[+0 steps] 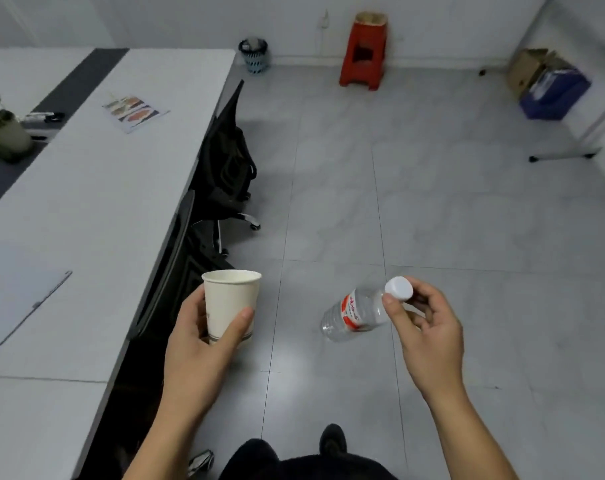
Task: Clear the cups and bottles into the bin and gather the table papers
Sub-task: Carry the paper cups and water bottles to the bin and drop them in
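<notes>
My left hand [204, 337] grips a white paper cup [230, 299], held upright over the floor beside the table. My right hand [425, 327] pinches the white cap of a clear plastic bottle [354, 313] with a red label; the bottle hangs tilted, base down to the left. A small bin [254, 55] with a dark liner stands far ahead by the wall, past the table's end. A printed colour paper [135, 112] lies on the white table [97, 202]. A pale sheet [20, 296] lies on the near left of the table.
Two black office chairs [225, 168] are tucked along the table's right edge. A red stool [365, 53] stands at the far wall. Cardboard and blue boxes [550, 84] sit at the far right near a wheeled table leg. A potted plant [3, 133] stands at the left.
</notes>
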`<action>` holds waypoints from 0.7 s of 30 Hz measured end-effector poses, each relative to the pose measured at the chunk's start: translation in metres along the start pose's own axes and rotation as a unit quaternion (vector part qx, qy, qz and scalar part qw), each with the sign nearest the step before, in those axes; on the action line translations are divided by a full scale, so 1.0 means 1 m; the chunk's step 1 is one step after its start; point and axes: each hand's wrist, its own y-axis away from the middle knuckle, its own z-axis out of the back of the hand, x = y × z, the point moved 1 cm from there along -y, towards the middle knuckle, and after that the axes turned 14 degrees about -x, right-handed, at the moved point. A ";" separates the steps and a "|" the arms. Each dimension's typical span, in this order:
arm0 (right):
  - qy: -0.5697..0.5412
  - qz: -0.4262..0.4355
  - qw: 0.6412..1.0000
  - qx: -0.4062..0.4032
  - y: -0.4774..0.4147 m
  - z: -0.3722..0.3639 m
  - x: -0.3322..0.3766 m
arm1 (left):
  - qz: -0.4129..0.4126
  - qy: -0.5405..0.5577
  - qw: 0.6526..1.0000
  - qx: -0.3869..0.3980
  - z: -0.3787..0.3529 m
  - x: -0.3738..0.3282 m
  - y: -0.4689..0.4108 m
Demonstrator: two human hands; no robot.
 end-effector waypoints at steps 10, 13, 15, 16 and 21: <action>0.036 -0.013 0.998 0.055 -0.178 -0.114 -0.010 | 0.041 0.041 0.997 -0.052 -0.114 -0.016 -0.152; 0.061 0.005 0.996 0.058 -0.249 -0.168 -0.006 | 0.046 0.055 0.996 -0.048 -0.168 -0.020 -0.227; 0.078 0.023 0.995 0.059 -0.302 -0.200 0.007 | 0.039 0.058 0.997 -0.036 -0.205 -0.034 -0.283; 0.083 0.027 0.995 0.057 -0.328 -0.214 0.016 | 0.033 0.059 0.997 -0.030 -0.223 -0.046 -0.310; 0.084 0.046 0.995 0.017 -0.456 -0.272 0.061 | -0.013 0.075 0.997 0.004 -0.314 -0.120 -0.442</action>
